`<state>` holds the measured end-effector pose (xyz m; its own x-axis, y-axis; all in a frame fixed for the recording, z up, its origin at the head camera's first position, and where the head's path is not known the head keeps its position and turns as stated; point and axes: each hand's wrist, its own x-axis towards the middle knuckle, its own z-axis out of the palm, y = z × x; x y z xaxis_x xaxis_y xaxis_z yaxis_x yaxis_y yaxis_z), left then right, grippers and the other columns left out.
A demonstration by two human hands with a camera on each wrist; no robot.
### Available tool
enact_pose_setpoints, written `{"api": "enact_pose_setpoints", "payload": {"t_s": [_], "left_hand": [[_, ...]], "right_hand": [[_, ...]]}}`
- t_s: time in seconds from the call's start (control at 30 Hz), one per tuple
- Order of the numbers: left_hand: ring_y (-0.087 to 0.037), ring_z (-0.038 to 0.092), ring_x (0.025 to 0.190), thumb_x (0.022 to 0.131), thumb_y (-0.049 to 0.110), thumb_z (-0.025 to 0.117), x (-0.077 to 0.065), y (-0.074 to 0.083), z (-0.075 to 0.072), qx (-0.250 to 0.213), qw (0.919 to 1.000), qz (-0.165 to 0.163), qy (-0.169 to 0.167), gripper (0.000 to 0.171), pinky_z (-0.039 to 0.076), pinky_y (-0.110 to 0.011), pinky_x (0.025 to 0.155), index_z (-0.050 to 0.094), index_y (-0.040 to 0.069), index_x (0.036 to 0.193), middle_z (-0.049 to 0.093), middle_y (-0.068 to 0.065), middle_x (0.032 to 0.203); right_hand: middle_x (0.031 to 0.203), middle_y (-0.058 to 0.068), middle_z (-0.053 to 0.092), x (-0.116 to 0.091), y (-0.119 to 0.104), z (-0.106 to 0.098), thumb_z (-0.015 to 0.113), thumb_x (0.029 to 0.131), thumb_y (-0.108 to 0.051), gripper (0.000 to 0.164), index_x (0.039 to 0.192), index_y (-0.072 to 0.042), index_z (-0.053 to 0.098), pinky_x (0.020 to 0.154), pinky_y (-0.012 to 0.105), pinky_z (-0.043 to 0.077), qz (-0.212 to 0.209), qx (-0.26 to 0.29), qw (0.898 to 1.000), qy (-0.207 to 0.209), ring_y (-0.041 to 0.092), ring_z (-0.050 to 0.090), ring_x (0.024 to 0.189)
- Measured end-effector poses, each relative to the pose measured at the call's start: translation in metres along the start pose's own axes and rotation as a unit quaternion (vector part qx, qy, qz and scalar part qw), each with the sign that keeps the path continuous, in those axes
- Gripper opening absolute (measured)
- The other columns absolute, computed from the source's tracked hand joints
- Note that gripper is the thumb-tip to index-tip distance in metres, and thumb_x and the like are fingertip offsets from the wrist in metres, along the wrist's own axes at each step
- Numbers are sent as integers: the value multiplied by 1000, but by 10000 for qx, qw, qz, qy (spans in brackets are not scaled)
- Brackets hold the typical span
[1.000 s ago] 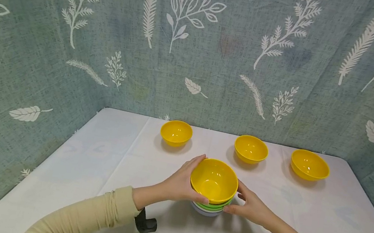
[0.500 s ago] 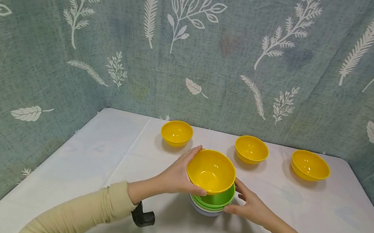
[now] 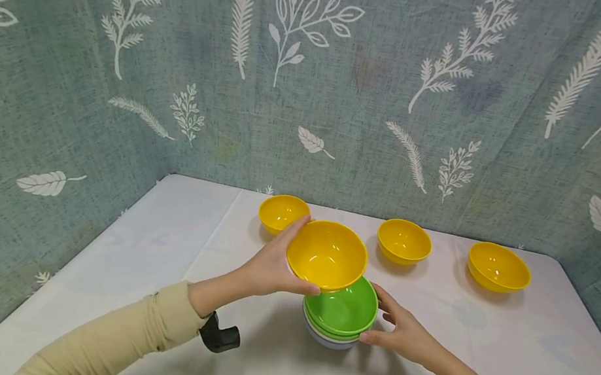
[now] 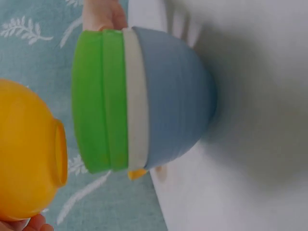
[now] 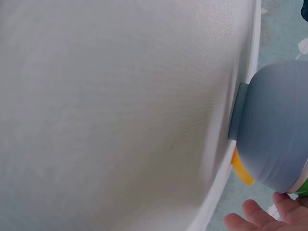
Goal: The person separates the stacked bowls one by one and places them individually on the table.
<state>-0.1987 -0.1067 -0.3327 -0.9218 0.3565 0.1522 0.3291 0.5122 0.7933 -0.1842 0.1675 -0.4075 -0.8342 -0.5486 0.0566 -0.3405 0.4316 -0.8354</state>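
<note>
My left hand (image 3: 270, 267) grips a yellow bowl (image 3: 327, 257) by its left side, thumb at the near rim. That bowl hangs tilted above a stack, apart from it in the left wrist view. Green bowls (image 3: 346, 314) make up the top of the stack. Under them come a white rim (image 4: 136, 96) and a blue-grey bowl (image 4: 178, 96) at the bottom, standing on the table. With thumb and fingers, my right hand (image 3: 402, 329) holds the right side of the stack. Its fingertips (image 5: 284, 202) touch near the rim in the right wrist view.
Along the back of the white-covered table (image 3: 221, 373) stand three more yellow bowls: one at left (image 3: 280, 210), partly behind my left hand, one in the middle (image 3: 403, 241) and one at right (image 3: 498, 268). A leaf-patterned curtain (image 3: 378, 81) hangs behind and at the left.
My left hand has lifted the yellow bowl off the stack and carried it up, back and left, uncovering the green bowl. The right hand has stayed at the stack.
</note>
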Motion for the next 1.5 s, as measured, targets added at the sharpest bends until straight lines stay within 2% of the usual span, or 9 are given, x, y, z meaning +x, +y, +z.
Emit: {"api": "enact_pose_setpoints", "payload": {"t_s": [0.17,0.37,0.63,0.83,1.27,1.5], "left_hand": [[-26,25,135,59,35,85,1,0,-8,18,9999,-5,126,116,30,-49,105,14,14,147,20,-2,151],[-27,33,129,60,34,85,1,-3,-16,-16,9997,-105,235,114,36,-48,101,14,16,148,25,-5,148],[-30,39,123,62,30,84,-1,-11,-28,-73,9988,-262,416,113,41,-46,97,13,11,147,28,-11,145],[-31,38,123,64,28,83,-3,-25,-39,-102,9981,-229,561,110,40,-47,97,12,11,147,26,-11,146],[-32,35,125,67,34,80,-8,-53,-65,-2,9939,-687,861,112,38,-49,98,7,11,148,20,-13,149],[-34,32,127,68,34,80,-5,-66,-82,66,9898,-877,1125,113,38,-49,98,4,10,148,15,-13,151]], "right_hand": [[146,22,27,0,0,0,71,79,-27,86,144,-2,20,98,61,31,44,-3,10000,15,48,33,126],[146,23,26,0,0,1,71,79,-27,88,144,1,19,98,60,31,71,-8,10000,44,48,33,125],[145,23,28,0,1,1,72,78,-28,86,144,-2,21,97,60,33,43,-71,9999,60,48,35,124],[144,23,29,1,0,0,72,78,-27,86,143,-2,22,97,60,33,9,-88,9999,53,48,36,124],[145,24,28,0,-2,-1,71,79,-29,87,144,-1,21,97,61,32,53,-85,9999,-1,48,34,124],[145,23,28,0,-3,-1,72,78,-30,87,144,-2,21,98,61,31,134,-108,9998,-40,47,33,125]]}}
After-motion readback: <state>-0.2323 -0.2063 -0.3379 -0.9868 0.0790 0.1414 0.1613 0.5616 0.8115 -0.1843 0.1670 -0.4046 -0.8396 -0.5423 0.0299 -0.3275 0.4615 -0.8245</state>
